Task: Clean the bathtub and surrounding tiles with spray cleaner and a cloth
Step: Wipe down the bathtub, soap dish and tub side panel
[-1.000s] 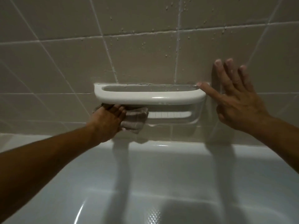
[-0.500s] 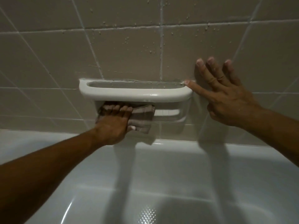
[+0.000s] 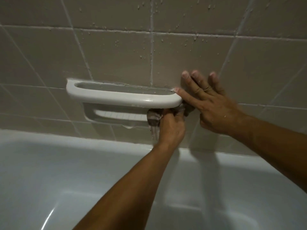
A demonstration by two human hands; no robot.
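Head view. Cloth (image 3: 153,119): striped, bunched, mostly hidden by fingers and the grab bar (image 3: 123,97); right end lost in shadow. Left hand (image 3: 171,126): curled tight round cloth, pressed into right end of recessed soap dish (image 3: 108,113). Right hand (image 3: 214,112): flat, fingers spread on wet tiles (image 3: 116,52), forefinger touching bar end. Bathtub (image 3: 58,171): below, cut off by frame.

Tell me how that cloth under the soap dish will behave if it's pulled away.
The cloth looks limp: it bunches in the left hand and a tail hangs down. Probably damp, given droplets on the tiles, so it may cling.
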